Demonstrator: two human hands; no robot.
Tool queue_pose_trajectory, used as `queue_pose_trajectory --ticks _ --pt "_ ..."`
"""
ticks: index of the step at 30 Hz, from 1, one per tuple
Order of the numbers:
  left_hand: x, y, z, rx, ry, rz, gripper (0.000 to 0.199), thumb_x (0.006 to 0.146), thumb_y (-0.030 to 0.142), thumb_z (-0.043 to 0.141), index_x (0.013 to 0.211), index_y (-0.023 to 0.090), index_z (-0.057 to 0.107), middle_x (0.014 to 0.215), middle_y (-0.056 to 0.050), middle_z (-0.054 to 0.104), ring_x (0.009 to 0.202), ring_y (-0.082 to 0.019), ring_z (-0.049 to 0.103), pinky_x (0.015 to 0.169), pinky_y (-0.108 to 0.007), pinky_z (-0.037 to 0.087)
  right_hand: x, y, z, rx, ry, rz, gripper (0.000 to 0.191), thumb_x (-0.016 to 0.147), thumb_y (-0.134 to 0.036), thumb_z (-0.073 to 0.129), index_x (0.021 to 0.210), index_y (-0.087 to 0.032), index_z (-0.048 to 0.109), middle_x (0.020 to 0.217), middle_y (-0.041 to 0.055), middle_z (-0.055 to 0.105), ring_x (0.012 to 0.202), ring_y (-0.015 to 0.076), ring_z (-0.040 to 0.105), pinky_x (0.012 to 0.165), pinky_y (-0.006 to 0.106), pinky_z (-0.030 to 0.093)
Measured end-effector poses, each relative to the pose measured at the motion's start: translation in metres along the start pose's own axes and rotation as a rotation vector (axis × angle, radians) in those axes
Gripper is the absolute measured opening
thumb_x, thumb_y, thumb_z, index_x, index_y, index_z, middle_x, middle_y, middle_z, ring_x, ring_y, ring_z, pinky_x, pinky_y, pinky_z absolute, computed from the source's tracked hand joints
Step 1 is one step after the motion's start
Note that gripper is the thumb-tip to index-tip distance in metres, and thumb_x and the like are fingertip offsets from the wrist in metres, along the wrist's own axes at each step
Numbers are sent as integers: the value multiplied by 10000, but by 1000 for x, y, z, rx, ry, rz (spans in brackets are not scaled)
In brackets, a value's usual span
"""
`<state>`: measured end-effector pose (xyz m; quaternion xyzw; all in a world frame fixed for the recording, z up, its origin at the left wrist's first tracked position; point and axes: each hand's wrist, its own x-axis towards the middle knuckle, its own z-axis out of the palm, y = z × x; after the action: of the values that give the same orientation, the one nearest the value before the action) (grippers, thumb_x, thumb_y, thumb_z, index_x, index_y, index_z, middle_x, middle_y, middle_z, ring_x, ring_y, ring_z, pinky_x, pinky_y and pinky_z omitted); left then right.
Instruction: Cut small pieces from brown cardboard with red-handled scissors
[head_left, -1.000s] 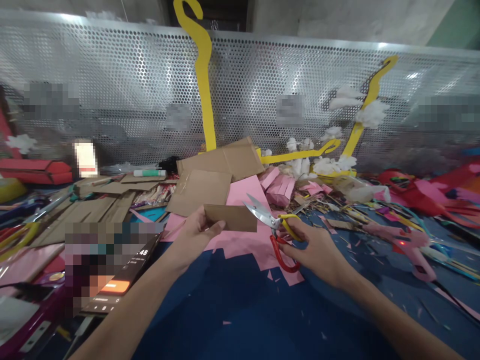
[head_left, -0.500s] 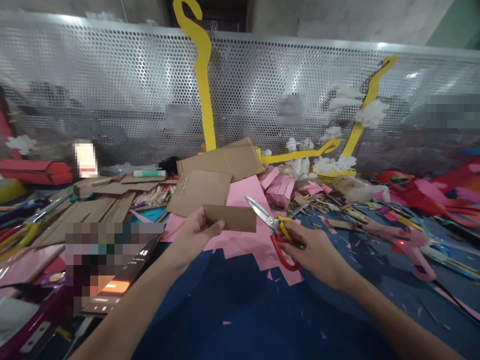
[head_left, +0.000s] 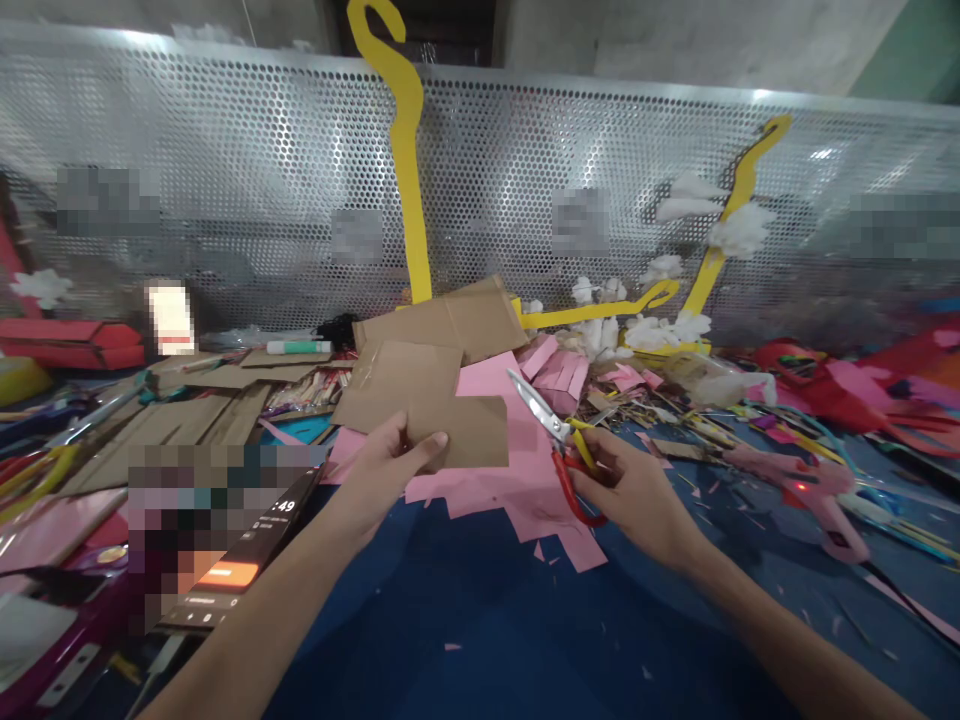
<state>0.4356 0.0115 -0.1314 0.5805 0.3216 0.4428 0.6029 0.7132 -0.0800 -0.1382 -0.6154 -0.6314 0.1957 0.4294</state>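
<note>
Pinched by its left end, a small rectangular piece of brown cardboard (head_left: 476, 432) is in my left hand (head_left: 386, 465), thumb on the near face. My right hand (head_left: 637, 490) grips a pair of scissors (head_left: 551, 425) by red and yellow handles. Their blades point up and to the left, look nearly closed, and stay just right of the cardboard, apart from it. Behind and below lies pink paper (head_left: 517, 500) with a jagged near edge. A larger cardboard sheet (head_left: 405, 375) rests on that paper, partly hidden by the held piece.
At right lies a pink glue gun (head_left: 817, 485) with a lit red light. A phone (head_left: 255, 550) stands at left near cardboard strips (head_left: 180, 430). Yellow hook-shaped cutouts (head_left: 409, 170) rise before a perforated metal panel (head_left: 510, 150). Paper scraps dot the blue surface (head_left: 465, 600).
The cardboard piece has tilted so that more of its broad face shows. The scissors and my right hand have moved slightly right, away from it.
</note>
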Motion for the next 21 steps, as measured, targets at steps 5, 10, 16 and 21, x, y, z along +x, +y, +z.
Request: queue_pose_trajectory --ticks 5,10,16,21 --pt "1 2 0 -1 40 -2 220 822 325 727 969 196 627 766 4 610 683 -138 517 618 -266 396 5 6 -4 196 -16 57 340 759 -393 756 978 -200 582 855 33 642 777 194 611 701 301 528" --pt "0 6 3 -103 77 -80 361 781 318 775 1096 201 643 928 -34 669 785 -156 581 652 -265 452 2 6 -2 134 -113 25 520 775 -441 735 1168 -204 489 885 11 569 755 173 550 686 286 509" --pt "3 8 1 -368 201 -185 484 758 220 792 1212 255 627 834 16 641 631 -91 537 613 -250 494 1 0 -3 -102 -23 -114 378 796 -378 725 1062 -216 512 979 38 590 883 215 562 794 320 484" --pt "-1 15 0 -432 46 -200 422 789 265 781 1194 188 691 1023 -83 710 835 -153 650 728 -267 525 0 -3 -3 -111 -34 -161 308 809 -336 706 1031 -225 522 989 44 598 892 226 570 800 338 493"
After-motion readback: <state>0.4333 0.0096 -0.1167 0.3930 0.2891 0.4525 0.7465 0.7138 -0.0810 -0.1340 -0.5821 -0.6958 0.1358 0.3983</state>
